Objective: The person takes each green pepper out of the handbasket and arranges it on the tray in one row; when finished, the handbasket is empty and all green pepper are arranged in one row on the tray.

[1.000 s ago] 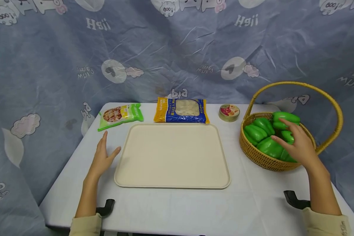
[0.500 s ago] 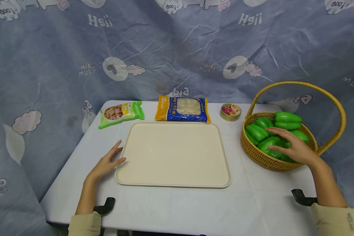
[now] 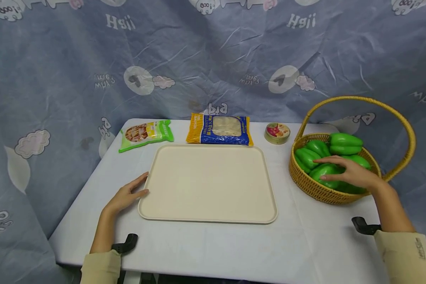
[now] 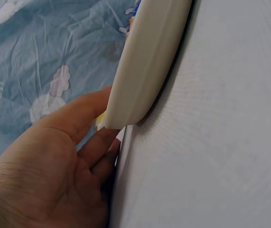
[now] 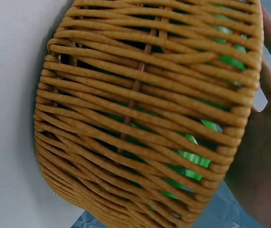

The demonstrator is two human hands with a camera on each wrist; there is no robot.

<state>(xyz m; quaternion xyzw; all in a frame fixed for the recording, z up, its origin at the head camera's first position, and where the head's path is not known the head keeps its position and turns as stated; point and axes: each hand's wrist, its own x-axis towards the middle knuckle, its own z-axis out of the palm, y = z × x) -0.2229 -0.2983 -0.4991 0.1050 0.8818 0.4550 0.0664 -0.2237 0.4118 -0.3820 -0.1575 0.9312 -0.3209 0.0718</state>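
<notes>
In the head view my left hand (image 3: 124, 197) is at the left edge of a cream rectangular tray (image 3: 209, 185). The left wrist view shows my thumb over the rim of the tray (image 4: 144, 61) and the other fingers against its outer side, pinching the edge. My right hand (image 3: 353, 173) reaches into a round wicker basket (image 3: 319, 193), fingers and thumb spread over a green bell pepper (image 3: 323, 171). Several more green bell peppers (image 3: 345, 144) fill the basket. From the right wrist, the woven basket wall (image 5: 140, 104) hides most of my right hand (image 5: 268, 152).
Behind the tray lie a green snack packet (image 3: 147, 135) and a blue and yellow pasta packet (image 3: 221, 130). A small round tin (image 3: 277, 133) stands between the pasta and the basket. The basket's tall handle (image 3: 367, 98) arches up. A patterned curtain hangs behind the white table (image 3: 213, 248).
My left hand has come down and right onto the tray's left edge. My right hand has lowered into the basket and shifted toward the front bell peppers. Tray and basket stay put.
</notes>
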